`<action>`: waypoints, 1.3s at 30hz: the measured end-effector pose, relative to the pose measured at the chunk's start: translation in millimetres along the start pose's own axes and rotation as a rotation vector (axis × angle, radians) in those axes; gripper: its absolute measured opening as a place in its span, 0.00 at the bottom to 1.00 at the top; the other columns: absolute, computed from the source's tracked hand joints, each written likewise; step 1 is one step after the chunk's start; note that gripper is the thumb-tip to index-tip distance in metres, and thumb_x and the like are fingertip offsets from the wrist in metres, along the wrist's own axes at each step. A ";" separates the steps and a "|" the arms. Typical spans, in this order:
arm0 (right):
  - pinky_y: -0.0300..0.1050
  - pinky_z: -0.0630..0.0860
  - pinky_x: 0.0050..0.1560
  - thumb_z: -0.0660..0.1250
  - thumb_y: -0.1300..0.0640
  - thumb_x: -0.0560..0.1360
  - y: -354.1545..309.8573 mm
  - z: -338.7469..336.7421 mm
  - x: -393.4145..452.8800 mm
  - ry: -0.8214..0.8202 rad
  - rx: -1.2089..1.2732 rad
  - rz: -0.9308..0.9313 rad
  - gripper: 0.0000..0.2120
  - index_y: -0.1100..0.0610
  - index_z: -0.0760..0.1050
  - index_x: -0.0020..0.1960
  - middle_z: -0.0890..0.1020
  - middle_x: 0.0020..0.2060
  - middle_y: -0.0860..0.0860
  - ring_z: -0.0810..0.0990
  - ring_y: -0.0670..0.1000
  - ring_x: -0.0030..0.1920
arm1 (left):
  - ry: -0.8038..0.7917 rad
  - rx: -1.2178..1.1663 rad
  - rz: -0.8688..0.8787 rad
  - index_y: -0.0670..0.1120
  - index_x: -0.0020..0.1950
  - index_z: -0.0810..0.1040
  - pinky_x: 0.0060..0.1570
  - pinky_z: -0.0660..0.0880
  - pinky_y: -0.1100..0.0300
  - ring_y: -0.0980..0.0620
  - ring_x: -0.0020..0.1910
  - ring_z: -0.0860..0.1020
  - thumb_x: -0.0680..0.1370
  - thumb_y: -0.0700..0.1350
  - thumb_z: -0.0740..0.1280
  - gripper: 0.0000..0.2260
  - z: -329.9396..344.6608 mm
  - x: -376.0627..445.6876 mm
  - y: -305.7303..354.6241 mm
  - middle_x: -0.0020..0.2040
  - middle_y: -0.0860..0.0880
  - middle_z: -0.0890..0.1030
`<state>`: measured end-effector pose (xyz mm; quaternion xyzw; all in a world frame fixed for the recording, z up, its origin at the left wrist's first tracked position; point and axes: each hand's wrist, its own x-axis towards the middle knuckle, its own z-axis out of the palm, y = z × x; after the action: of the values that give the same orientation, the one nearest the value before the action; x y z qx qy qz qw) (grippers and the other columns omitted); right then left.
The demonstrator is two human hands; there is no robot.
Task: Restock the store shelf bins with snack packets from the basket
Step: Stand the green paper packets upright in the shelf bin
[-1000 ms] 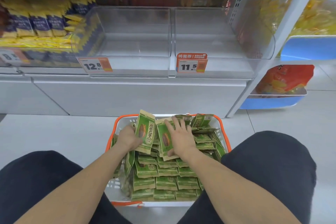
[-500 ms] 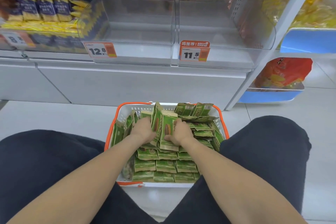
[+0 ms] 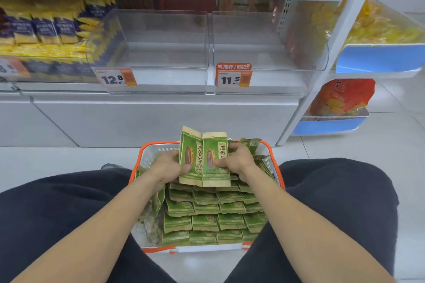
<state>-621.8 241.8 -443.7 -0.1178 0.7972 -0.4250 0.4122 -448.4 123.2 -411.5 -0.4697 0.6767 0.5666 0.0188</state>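
Above the basket (image 3: 147,156), your left hand (image 3: 167,165) and right hand (image 3: 236,159) each hold a grip clamped on upright green packets (image 3: 204,156).

Left hand (image 3: 169,165) and right hand (image 3: 236,161) grip upright green packets (image 3: 204,158) over packet-filled orange-rimmed basket (image 3: 273,163); clear shelf bins (image 3: 161,39) behind.

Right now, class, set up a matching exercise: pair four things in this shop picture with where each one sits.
Things
1. orange-rimmed white plastic basket
2. bunch of green paper snack packets
3. orange 12.8 price tag
4. orange 11.5 price tag

Places
A. on the right clear bin
B. on the floor between the knees
C. on the left clear bin
D. held by both hands

Pairs: 1-B, 2-D, 3-C, 4-A
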 end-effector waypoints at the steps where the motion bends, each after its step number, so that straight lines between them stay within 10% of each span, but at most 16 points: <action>1: 0.49 0.84 0.48 0.80 0.69 0.65 -10.3 -10.2 -4.1 -0.041 0.028 -0.017 0.35 0.61 0.70 0.68 0.85 0.54 0.56 0.85 0.52 0.49 | -0.028 -0.046 0.021 0.47 0.60 0.79 0.57 0.79 0.48 0.46 0.54 0.82 0.75 0.34 0.71 0.15 -5.6 1.1 5.1 0.51 0.47 0.85; 4: 0.47 0.83 0.42 0.76 0.72 0.68 -44.2 -42.5 -23.9 -0.134 0.116 -0.085 0.29 0.64 0.71 0.67 0.85 0.51 0.58 0.86 0.54 0.46 | -0.148 -0.138 0.079 0.45 0.64 0.75 0.43 0.80 0.58 0.45 0.51 0.84 0.77 0.30 0.67 0.18 -22.7 -8.0 31.4 0.52 0.43 0.85; 11: 0.48 0.83 0.45 0.75 0.67 0.71 -120.3 -93.8 -46.2 -0.235 0.170 -0.374 0.19 0.63 0.76 0.60 0.84 0.52 0.58 0.85 0.54 0.48 | -0.269 -0.228 0.294 0.44 0.67 0.73 0.55 0.80 0.50 0.44 0.55 0.83 0.78 0.26 0.62 0.21 -62.7 -17.7 100.5 0.55 0.41 0.84; 16: 0.52 0.84 0.43 0.76 0.65 0.69 -147.4 -94.4 -28.5 -0.183 0.176 -0.585 0.20 0.65 0.75 0.59 0.84 0.51 0.60 0.85 0.57 0.47 | -0.091 -0.365 0.377 0.41 0.66 0.74 0.48 0.82 0.57 0.42 0.58 0.82 0.77 0.25 0.62 0.21 -75.7 5.1 118.7 0.58 0.39 0.82; 39: 0.50 0.84 0.43 0.75 0.66 0.71 -133.4 -60.1 12.7 -0.121 0.294 -0.661 0.15 0.57 0.78 0.55 0.86 0.46 0.53 0.83 0.52 0.46 | -0.132 -0.553 0.346 0.40 0.65 0.75 0.54 0.76 0.43 0.43 0.52 0.80 0.81 0.43 0.60 0.15 -42.7 27.7 141.8 0.58 0.40 0.82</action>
<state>-697.0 188.4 -329.4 -0.3336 0.6205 -0.6376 0.3115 -535.3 60.9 -305.4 -0.2973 0.5643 0.7530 -0.1620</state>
